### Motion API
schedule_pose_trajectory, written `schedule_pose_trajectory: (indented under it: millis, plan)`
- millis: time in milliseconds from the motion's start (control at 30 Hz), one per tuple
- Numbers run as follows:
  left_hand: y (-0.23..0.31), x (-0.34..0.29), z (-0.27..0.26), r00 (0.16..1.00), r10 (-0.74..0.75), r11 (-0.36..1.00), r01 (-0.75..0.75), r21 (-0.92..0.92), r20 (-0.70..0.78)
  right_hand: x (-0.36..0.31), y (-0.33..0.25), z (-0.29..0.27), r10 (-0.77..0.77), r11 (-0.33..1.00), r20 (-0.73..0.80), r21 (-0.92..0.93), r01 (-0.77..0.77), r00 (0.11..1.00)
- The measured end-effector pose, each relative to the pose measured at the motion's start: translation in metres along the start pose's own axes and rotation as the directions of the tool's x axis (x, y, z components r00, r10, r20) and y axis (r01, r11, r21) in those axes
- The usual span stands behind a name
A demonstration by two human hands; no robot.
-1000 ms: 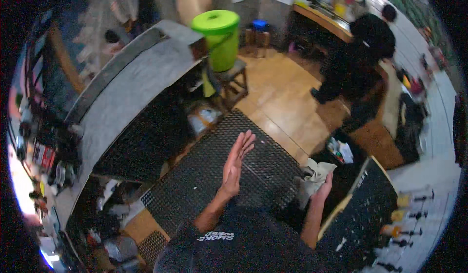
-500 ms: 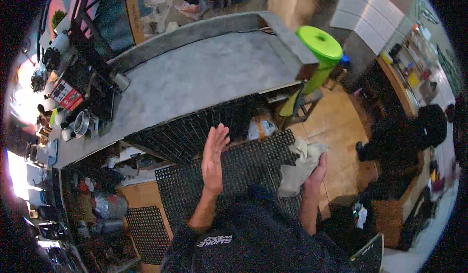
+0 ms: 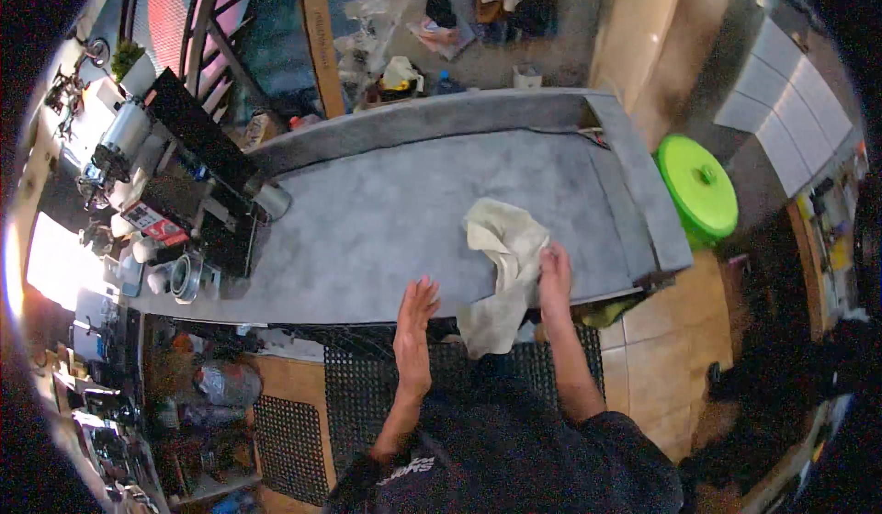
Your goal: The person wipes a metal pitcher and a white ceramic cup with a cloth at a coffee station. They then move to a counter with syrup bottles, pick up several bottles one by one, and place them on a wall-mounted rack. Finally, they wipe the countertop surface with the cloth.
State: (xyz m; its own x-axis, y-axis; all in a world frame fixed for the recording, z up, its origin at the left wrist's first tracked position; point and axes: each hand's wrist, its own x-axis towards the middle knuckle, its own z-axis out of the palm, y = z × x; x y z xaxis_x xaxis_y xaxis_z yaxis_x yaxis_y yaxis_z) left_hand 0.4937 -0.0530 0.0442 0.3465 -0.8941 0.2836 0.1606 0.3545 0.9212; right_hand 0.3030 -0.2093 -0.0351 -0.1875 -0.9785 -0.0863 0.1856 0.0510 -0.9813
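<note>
A crumpled cream cloth [image 3: 508,248] hangs from my right hand [image 3: 555,282], whose fingers are closed round its right side. Its upper part shows against the grey counter [image 3: 386,211], and its lower end dangles past the counter's front edge. My left hand [image 3: 415,333] is held up near that edge, left of the cloth, with fingers stretched out and nothing in them. The two hands are apart.
A black coffee machine [image 3: 207,211] stands at the counter's left end, with a metal cup [image 3: 271,200] beside it. A raised ledge runs along the back. Past the right end is a green lidded bin [image 3: 698,189]. Black perforated mats [image 3: 292,445] lie on the floor.
My view has turned toward the counter. My right hand has brought the cloth from over the floor at the right to the counter's front edge. The left hand stays open.
</note>
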Motion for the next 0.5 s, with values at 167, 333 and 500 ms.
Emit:
schedule_pose_trajectory:
  millis: [167,333,500]
  plan:
    - [-0.01,0.049,-0.004,0.994,0.013,0.999,-0.009,0.03,-0.105,0.004,-0.117,0.052,-0.076,0.99,0.523,-0.061,0.127,0.849]
    - [-0.048,0.074,-0.031,0.993,-0.047,0.997,0.04,-0.07,-0.111,-0.048,-0.246,0.105,-0.583,0.764,0.805,0.588,-0.266,0.106]
    - [-0.04,0.118,-0.008,0.996,0.001,0.998,0.004,-0.058,0.086,-0.05,-0.261,0.125,-0.714,0.686,0.695,0.671,-0.283,-0.081]
